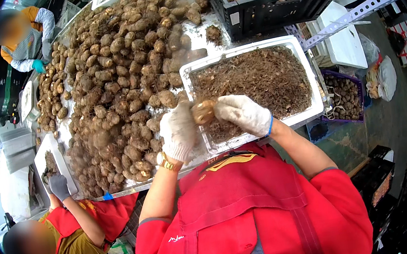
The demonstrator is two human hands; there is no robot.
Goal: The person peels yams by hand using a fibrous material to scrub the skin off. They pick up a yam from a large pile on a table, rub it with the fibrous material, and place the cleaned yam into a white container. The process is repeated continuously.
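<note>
A brown taro corm (204,112) with a paler peeled-looking patch is held between my two hands, over the left edge of a white foam box (245,51). My left hand (178,131), in a whitish knit glove and slightly blurred, closes on its left side. On the other side, the gloved fingers of my right hand (243,114) are closed round its right end. Brown fibrous scraps (259,82) fill much of the foam box. To the left, a big heap of hairy taro corms (117,87) spreads over the table.
A black crate (275,9) of taro stands beyond the foam box. To the right are a perforated metal bar (352,17) and a purple crate (344,92) of taro. Two co-workers are at the left, one with a grey glove (59,186) by a white tray (69,169).
</note>
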